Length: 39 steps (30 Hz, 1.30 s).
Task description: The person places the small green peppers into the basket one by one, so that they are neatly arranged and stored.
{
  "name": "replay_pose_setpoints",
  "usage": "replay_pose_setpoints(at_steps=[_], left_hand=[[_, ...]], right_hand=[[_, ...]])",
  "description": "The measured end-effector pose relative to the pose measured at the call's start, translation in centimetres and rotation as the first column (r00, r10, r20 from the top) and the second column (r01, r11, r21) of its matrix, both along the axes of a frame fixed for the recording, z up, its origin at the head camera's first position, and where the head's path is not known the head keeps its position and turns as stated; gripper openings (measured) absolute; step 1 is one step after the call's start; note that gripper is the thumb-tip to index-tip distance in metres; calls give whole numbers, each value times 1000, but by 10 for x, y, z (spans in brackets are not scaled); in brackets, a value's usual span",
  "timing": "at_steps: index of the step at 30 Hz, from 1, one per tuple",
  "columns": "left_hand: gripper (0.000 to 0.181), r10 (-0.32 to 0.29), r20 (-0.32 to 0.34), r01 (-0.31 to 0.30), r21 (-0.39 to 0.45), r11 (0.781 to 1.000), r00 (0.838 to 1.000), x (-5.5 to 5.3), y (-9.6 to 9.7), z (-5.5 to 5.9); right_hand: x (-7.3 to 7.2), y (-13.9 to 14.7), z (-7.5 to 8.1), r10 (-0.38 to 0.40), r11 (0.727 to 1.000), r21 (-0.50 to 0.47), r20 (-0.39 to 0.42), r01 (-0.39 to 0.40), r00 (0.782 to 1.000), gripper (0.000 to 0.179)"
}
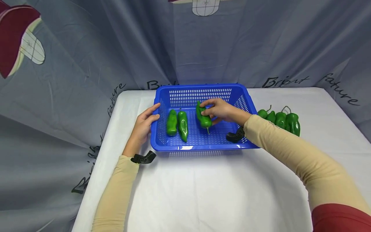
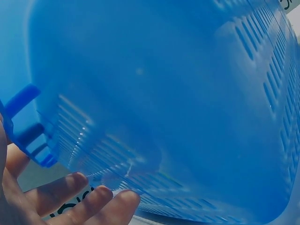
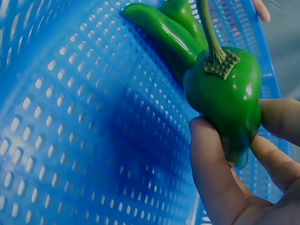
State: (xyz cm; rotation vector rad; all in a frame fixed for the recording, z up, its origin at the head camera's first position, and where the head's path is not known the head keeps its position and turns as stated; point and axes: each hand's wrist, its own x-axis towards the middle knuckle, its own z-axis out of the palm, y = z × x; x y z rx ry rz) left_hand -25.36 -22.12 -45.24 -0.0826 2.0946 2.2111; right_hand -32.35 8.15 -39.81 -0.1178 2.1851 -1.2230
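My right hand pinches a long green pepper inside a blue plastic basket. In the right wrist view the thumb and fingers press the sides of this pepper, its stem toward the camera. To its left, two more green peppers lie side by side on the perforated basket floor. My left hand grips the basket's left rim, thumb and a finger over the edge. Below that rim, the left wrist view has other fingers beside the outer wall.
Right of the basket, several green peppers lie in a row on the white-covered table, partly behind my right forearm. A grey printed curtain hangs at the back and left. Black wrist cameras are strapped to both wrists.
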Motion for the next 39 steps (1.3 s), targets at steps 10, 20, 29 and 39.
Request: replay_pose_setpoints(at_steps=[10,20,29,39], left_hand=[[51,-6,-10,6,17,1000,1000,-1,1,0],[51,0,-5,0,19,1000,1000,-2,1,-2],[51,2,-15,-1,22,1000,1000,-3,0,-3],[51,0,-20,1,29,1000,1000,-3,-1,-2]], right_hand=[[1,-9,-6,15,1000,26,25,-15,1000,50],[-1,-21,-16,34,998,47,22,-35,999,51],[-4,-31,-19,33,999,42,-14,-32,999,50],[-5,-35,-21,32,998,48,5,-32,999,50]])
